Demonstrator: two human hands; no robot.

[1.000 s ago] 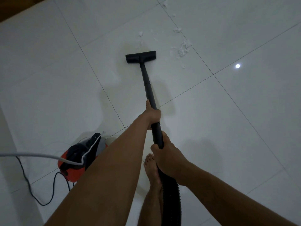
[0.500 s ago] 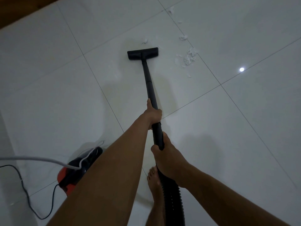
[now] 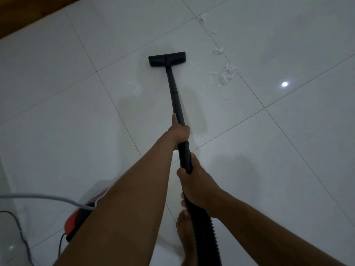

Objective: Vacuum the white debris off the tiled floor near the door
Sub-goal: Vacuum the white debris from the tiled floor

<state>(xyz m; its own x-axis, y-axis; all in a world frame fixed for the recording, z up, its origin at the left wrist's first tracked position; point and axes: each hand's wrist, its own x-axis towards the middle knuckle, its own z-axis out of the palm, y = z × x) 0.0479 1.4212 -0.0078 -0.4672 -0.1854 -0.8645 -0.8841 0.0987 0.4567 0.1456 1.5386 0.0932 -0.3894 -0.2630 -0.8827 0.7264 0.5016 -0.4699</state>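
Left hand: wrapped round the wand, ahead of the right
Right hand: clamped lower, at the joint with the ribbed hose
Floor head: lay flat on the tiled floor, left of the mess
White debris: lay scattered along a grout line, right of the head
Next stroke: judged best swung right, kept flat, drawn slowly over the pile, then the scraps beyond

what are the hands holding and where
Both grip the long black vacuum tube: left hand midway along it, right hand at its near end by the ribbed black hose.
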